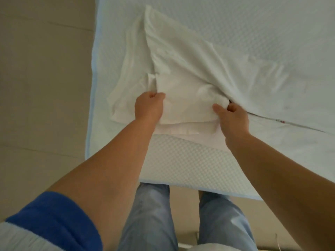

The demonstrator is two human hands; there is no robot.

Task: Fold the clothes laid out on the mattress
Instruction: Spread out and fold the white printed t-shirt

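Both forearms are reaching up to a white garment (183,82), possibly a shirt, lying mid-fold at the mattress (181,160) near corner. Left hand (149,105) at 10 o'clock and right hand (233,117) at 2 are each clamping their grip on its near edge; next, carrying that edge toward 12 evenly.

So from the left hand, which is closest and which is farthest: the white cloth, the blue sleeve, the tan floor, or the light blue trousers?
In the head view, from the left hand:
1. Crumpled white cloth, in its grip.
2. Tan tiled floor, off to the left past the mattress edge.
3. Light blue trousers, below near the bottom edge.
4. Blue fabric sleeve, bottom left corner.
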